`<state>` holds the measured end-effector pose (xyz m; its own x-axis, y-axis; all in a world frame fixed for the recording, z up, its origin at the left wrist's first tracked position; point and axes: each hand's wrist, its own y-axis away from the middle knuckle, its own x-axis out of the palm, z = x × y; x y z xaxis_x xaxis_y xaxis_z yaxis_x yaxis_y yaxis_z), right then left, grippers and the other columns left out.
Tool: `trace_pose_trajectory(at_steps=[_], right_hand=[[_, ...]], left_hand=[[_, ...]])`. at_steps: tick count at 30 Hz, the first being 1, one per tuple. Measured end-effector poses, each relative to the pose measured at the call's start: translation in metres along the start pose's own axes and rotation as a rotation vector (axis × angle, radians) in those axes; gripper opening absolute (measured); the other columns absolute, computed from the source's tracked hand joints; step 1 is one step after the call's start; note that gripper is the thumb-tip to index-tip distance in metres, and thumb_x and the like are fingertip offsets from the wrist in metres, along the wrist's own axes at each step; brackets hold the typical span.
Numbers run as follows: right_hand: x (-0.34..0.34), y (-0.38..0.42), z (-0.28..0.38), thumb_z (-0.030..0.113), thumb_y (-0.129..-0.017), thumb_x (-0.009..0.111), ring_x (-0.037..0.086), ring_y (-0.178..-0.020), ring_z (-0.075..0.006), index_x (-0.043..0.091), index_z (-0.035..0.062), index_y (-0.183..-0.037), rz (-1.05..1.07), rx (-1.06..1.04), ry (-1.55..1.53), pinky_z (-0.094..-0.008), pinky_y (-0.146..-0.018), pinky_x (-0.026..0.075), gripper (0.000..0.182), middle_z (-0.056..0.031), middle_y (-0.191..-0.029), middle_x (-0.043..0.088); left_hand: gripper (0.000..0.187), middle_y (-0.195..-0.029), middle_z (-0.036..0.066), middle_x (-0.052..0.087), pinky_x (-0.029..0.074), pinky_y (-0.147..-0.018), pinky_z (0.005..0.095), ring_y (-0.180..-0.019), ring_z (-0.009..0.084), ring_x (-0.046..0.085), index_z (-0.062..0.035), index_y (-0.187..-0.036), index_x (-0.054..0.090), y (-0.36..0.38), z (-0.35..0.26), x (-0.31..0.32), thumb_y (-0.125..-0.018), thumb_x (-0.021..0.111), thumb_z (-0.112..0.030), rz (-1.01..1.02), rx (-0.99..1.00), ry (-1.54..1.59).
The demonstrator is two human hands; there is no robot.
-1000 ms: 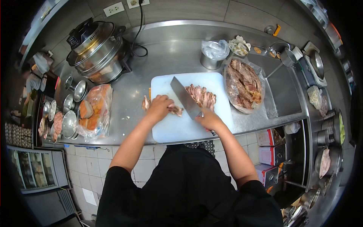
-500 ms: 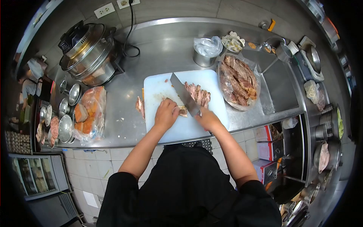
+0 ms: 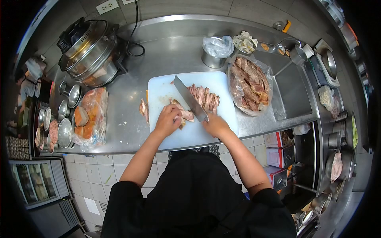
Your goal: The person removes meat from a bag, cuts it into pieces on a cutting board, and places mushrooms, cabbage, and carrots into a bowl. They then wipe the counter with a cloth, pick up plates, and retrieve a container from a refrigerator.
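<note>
A white cutting board (image 3: 190, 137) lies on the steel counter. My right hand (image 3: 216, 126) grips the handle of a large knife (image 3: 189, 97), whose wide blade points up and to the left over the board. Fingers bent, my left hand (image 3: 167, 121) rests on meat pieces (image 3: 186, 115) left of the blade; part of the meat is hidden under the fingers. Right of the blade lies a pile of sliced meat (image 3: 206, 98). Another strip of meat (image 3: 143, 110) is at the board's left edge.
A plastic bag of large meat pieces (image 3: 251, 85) stands right of the board, beside the sink (image 3: 295, 93). Behind are a steel pot with a bag (image 3: 216, 51) and a bowl (image 3: 244, 43). At left are a cooker (image 3: 89, 55), bagged orange-brown blocks (image 3: 92, 117) and bowls (image 3: 65, 133). A person (image 3: 29, 85) is far left.
My left hand has shifted slightly left, and more of the meat beside the blade shows. The knife and my right hand have moved slightly left; the whole view has shifted a little.
</note>
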<state>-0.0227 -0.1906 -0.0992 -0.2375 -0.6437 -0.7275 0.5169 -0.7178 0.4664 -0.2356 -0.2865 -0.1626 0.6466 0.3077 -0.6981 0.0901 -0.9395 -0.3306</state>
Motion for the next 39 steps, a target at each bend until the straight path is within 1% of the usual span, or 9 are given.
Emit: trace_pose_trajectory(at_steps=[6, 13, 16, 21, 24, 31, 34, 36, 39], right_hand=[[-0.003, -0.001, -0.001, 0.025, -0.088, 0.056, 0.064, -0.095, -0.0394, 0.054, -0.0007, -0.115, 0.004, 0.013, -0.029, -0.0465, -0.087, 0.049, 0.037, -0.0260, -0.098, 0.066], [0.000, -0.001, -0.004, 0.023, -0.089, 0.055, 0.066, -0.083, -0.0368, 0.055, -0.0005, -0.110, -0.019, -0.020, -0.060, -0.0458, -0.081, 0.050, 0.032, -0.0241, -0.088, 0.067], [-0.008, 0.004, 0.003, 0.022, -0.089, 0.055, 0.067, -0.077, -0.0358, 0.055, -0.0009, -0.109, 0.006, 0.005, -0.063, -0.0455, -0.079, 0.051, 0.031, -0.0234, -0.085, 0.067], [-0.012, 0.007, 0.008, 0.023, -0.089, 0.055, 0.067, -0.075, -0.0354, 0.055, -0.0020, -0.110, 0.054, 0.062, -0.096, -0.0454, -0.078, 0.051, 0.032, -0.0236, -0.085, 0.067], [-0.007, 0.004, 0.002, 0.023, -0.089, 0.055, 0.067, -0.075, -0.0356, 0.055, -0.0020, -0.111, 0.010, 0.020, -0.085, -0.0453, -0.078, 0.051, 0.033, -0.0235, -0.086, 0.067], [-0.005, 0.003, 0.000, 0.023, -0.088, 0.055, 0.067, -0.076, -0.0354, 0.054, -0.0021, -0.115, -0.021, -0.012, -0.056, -0.0444, -0.079, 0.051, 0.037, -0.0239, -0.089, 0.067], [-0.009, 0.005, 0.001, 0.024, -0.088, 0.055, 0.067, -0.073, -0.0344, 0.055, -0.0023, -0.114, 0.050, 0.070, -0.114, -0.0439, -0.078, 0.052, 0.037, -0.0238, -0.090, 0.067], [-0.005, 0.004, -0.001, 0.024, -0.088, 0.054, 0.067, -0.068, -0.0335, 0.054, -0.0024, -0.115, 0.021, 0.023, -0.096, -0.0435, -0.076, 0.052, 0.037, -0.0235, -0.087, 0.067], [-0.005, 0.004, 0.000, 0.023, -0.089, 0.053, 0.067, -0.067, -0.0335, 0.054, -0.0021, -0.115, -0.021, -0.018, -0.101, -0.0444, -0.075, 0.052, 0.037, -0.0235, -0.085, 0.067]], left_hand=[[0.030, -0.118, 0.009, 0.055, 0.036, -0.096, 0.0407, -0.114, 0.0289, 0.049, -0.0112, -0.101, 0.066, -0.010, -0.002, -0.013, -0.072, 0.068, -0.019, 0.007, -0.108, -0.177], [0.047, -0.135, 0.011, 0.049, 0.032, -0.100, 0.0423, -0.124, 0.0288, 0.045, -0.0123, -0.115, 0.065, -0.025, -0.014, -0.019, -0.070, 0.073, -0.022, 0.106, -0.019, -0.295], [0.039, -0.129, 0.009, 0.053, 0.035, -0.095, 0.0419, -0.121, 0.0260, 0.046, -0.0127, -0.107, 0.066, -0.030, -0.022, -0.015, -0.069, 0.072, -0.017, 0.163, 0.091, -0.305], [0.020, -0.095, 0.002, 0.059, 0.038, -0.080, 0.0374, -0.098, 0.0226, 0.053, -0.0136, -0.086, 0.065, -0.024, -0.031, -0.010, -0.068, 0.069, -0.006, 0.258, 0.093, -0.340], [0.019, -0.091, 0.002, 0.059, 0.039, -0.080, 0.0374, -0.094, 0.0238, 0.054, -0.0128, -0.085, 0.064, -0.023, -0.031, -0.018, -0.067, 0.068, -0.005, 0.207, 0.082, -0.269], [0.018, -0.093, 0.003, 0.059, 0.042, -0.080, 0.0400, -0.093, 0.0253, 0.054, -0.0100, -0.085, 0.063, -0.027, 0.006, -0.025, -0.067, 0.064, -0.004, 0.070, 0.225, -0.185], [0.019, -0.096, 0.008, 0.059, 0.044, -0.082, 0.0404, -0.093, 0.0301, 0.054, -0.0066, -0.087, 0.060, -0.026, 0.004, -0.028, -0.069, 0.064, -0.004, 0.200, 0.078, -0.244], [0.021, -0.100, 0.011, 0.058, 0.044, -0.086, 0.0395, -0.099, 0.0311, 0.055, -0.0051, -0.092, 0.061, -0.025, 0.001, -0.028, -0.072, 0.065, -0.006, 0.021, 0.092, -0.121], [0.022, -0.101, 0.012, 0.058, 0.044, -0.087, 0.0396, -0.103, 0.0316, 0.054, -0.0037, -0.095, 0.062, -0.026, 0.016, -0.012, -0.074, 0.067, -0.009, 0.033, 0.027, -0.066]])
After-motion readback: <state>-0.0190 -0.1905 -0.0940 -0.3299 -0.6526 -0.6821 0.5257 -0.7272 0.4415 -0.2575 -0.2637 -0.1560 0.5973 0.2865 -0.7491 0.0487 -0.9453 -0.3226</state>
